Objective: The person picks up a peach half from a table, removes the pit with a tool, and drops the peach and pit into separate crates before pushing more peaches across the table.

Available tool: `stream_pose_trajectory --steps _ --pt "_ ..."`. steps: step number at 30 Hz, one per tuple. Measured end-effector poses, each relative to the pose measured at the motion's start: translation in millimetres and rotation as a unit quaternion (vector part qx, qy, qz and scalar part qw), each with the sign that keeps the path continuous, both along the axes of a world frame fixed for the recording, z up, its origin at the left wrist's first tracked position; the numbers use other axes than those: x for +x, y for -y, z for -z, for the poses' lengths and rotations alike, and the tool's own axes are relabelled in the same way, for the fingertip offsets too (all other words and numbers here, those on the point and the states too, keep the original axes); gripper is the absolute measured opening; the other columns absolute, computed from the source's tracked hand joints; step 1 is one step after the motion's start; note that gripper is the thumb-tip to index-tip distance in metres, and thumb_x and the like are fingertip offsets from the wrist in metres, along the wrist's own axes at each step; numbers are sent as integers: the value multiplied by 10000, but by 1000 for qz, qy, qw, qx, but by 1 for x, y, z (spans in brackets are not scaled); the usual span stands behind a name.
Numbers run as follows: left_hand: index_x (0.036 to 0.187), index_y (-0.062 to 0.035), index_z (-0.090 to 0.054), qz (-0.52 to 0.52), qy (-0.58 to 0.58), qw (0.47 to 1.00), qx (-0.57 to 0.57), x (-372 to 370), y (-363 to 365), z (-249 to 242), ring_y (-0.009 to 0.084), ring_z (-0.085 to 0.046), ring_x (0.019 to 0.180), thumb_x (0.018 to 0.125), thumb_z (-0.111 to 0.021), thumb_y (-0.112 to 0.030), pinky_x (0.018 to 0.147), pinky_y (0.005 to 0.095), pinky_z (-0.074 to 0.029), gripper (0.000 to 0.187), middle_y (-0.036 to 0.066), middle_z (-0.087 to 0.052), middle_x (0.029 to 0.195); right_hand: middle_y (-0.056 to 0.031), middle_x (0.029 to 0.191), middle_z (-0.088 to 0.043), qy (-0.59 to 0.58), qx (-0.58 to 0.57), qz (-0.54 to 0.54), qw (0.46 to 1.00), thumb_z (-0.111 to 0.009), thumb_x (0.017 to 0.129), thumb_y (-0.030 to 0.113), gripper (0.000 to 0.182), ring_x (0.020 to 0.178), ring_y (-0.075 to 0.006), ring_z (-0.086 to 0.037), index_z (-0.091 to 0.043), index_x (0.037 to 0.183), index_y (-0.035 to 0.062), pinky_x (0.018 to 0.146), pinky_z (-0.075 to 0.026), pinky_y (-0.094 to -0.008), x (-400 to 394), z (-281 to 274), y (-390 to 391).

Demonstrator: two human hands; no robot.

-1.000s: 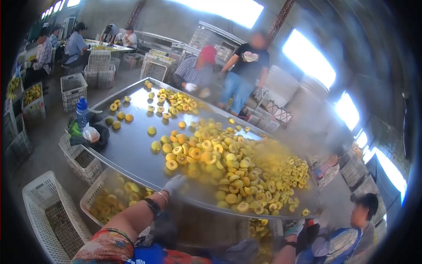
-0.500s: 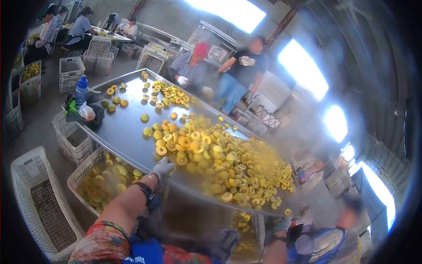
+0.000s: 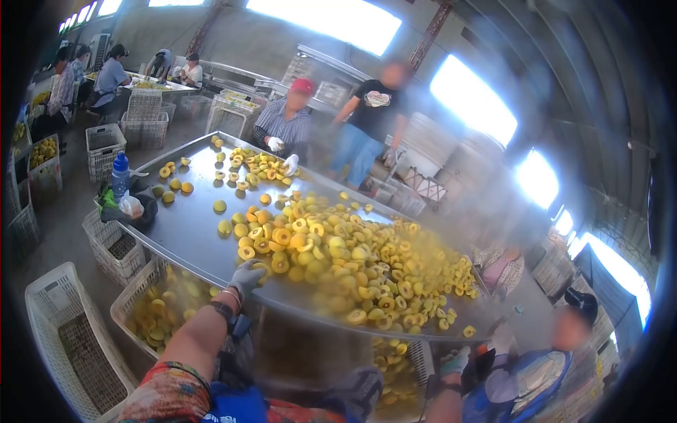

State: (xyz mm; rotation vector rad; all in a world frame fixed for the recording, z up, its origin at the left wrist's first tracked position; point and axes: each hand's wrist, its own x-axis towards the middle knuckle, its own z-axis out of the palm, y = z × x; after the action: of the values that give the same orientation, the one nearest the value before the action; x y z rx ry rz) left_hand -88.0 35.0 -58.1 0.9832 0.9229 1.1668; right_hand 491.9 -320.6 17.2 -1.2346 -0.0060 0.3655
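Note:
My left hand [image 3: 247, 277], in a grey glove, is at the near edge of the metal table [image 3: 187, 204]. Its fingers curl round a yellow peach half [image 3: 261, 267], partly hidden by the glove. A large pile of peach halves [image 3: 338, 247] lies just beyond it, some with brown hollows facing up. My right hand [image 3: 455, 362], gloved too, is low at the table's right end, with its fingers bent together; whatever they hold is too small to make out. Below the table edge, near that hand, more peach halves [image 3: 390, 363] fill a crate.
A crate of peaches [image 3: 127, 296] stands under the table's near edge, beside a white crate [image 3: 44, 299]. A blue bottle [image 3: 120, 176] and a bag are on the left corner. Across the table are a person in a red cap [image 3: 285, 121] and another standing; a co-worker [image 3: 525, 384] is close at right.
The view has tilted, so the table appears lower and further left. My left hand has closed on a peach half. The red-capped person across the table has raised their head.

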Motion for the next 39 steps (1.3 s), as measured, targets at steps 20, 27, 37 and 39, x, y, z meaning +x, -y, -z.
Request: stream_pose_trajectory --steps 20,27,37,39 --pt "1140 -101 -660 10 -472 880 56 14 12 -16 273 -685 1031 824 -662 -459 903 355 -517 477 115 -725 1060 -279 1254 -615 487 -524 -310 626 -693 809 554 882 1185 -412 -592 -339 1444 54 1003 -458 -446 -176 3 -249" --pt "1166 -147 -650 9 -506 858 83 20 22 -22 295 -678 1047 835 -635 -470 899 373 -517 463 124 -719 1082 -298 1274 -589 486 -512 -312 636 -723 794 526 899 1186 -421 -586 -336 1437 31 997 -465 -446 -195 -2 -249" --pt "1257 -109 -525 32 -482 870 100 15 21 -23 348 -665 1044 833 -664 -412 899 407 -510 540 181 -680 1136 -325 1278 -562 455 -434 -271 729 -641 883 422 738 1171 -456 -572 -351 1441 35 994 -450 -490 -219 78 -281" --pt "1227 -106 -551 14 -485 866 119 17 20 -18 327 -675 1027 831 -681 -378 886 394 -516 499 169 -692 1099 -319 1247 -586 463 -449 -232 728 -593 904 428 683 1152 -460 -582 -366 1420 43 980 -455 -492 -226 88 -290"
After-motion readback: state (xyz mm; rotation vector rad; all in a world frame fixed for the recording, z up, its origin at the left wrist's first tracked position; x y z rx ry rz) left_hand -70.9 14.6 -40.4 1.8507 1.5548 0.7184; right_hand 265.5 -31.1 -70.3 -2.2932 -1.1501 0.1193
